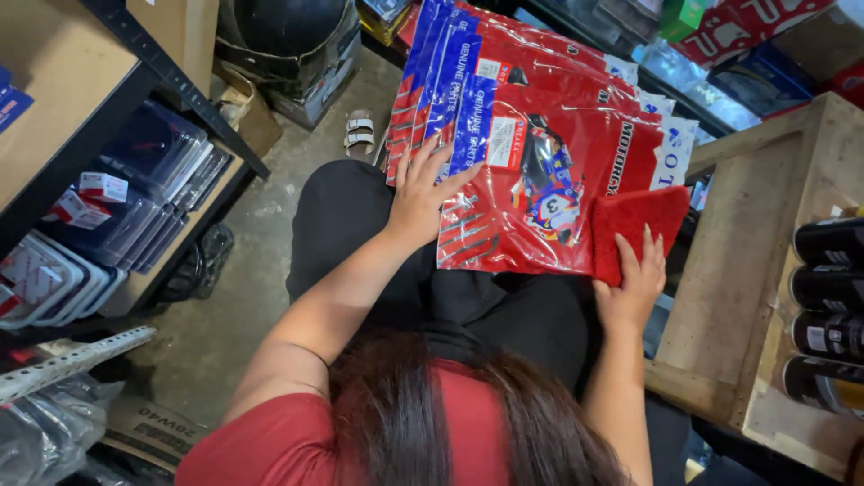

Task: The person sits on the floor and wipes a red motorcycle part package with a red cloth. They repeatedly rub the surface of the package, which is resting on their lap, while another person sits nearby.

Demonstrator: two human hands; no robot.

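Observation:
A fanned stack of flat red and blue plastic packages (531, 153) lies across my lap, over black trousers. My left hand (421, 193) rests flat on the left edge of the top package, fingers spread. My right hand (633, 281) holds a red cloth (634, 225) against the lower right corner of the top package, fingers laid over the cloth's lower edge. My long dark hair and red shirt fill the bottom of the view.
A black metal shelf (171, 76) at left holds clear-wrapped parts (144, 180) and cardboard boxes. A wooden crate (747, 270) at right carries several black cans (832, 288). A sandal (360, 130) lies on the concrete floor ahead. More red boxes sit at top right.

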